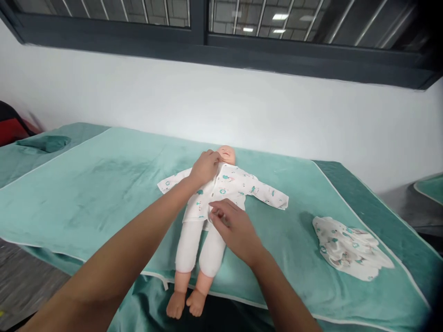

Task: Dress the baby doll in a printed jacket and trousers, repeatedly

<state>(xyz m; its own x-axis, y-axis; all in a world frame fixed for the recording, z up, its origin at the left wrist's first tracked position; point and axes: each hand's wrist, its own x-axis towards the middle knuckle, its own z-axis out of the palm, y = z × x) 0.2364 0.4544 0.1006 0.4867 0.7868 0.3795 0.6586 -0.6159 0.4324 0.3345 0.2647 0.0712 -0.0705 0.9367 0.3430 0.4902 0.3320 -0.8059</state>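
Note:
A baby doll [226, 154] lies on its back, head toward the wall and bare feet at the bed's near edge. It wears a white printed long-sleeved shirt [235, 180] with a front opening, over white legs. My left hand [206, 167] is at the shirt's collar, just below the doll's chin; its fingers are bent and their tips are partly hidden. Lower down, my right hand [235, 226] hovers at the shirt's front hem, thumb and fingers curled close to the opening edge. I cannot tell whether its fingertips grip the cloth.
The doll lies on a green padded bed cover [104, 198] with white piping. To the right rests a crumpled printed white garment [349, 249]. Behind stand a white wall [173, 101] and a dark window frame [224, 50]. A red and black object [12, 129] is at far left.

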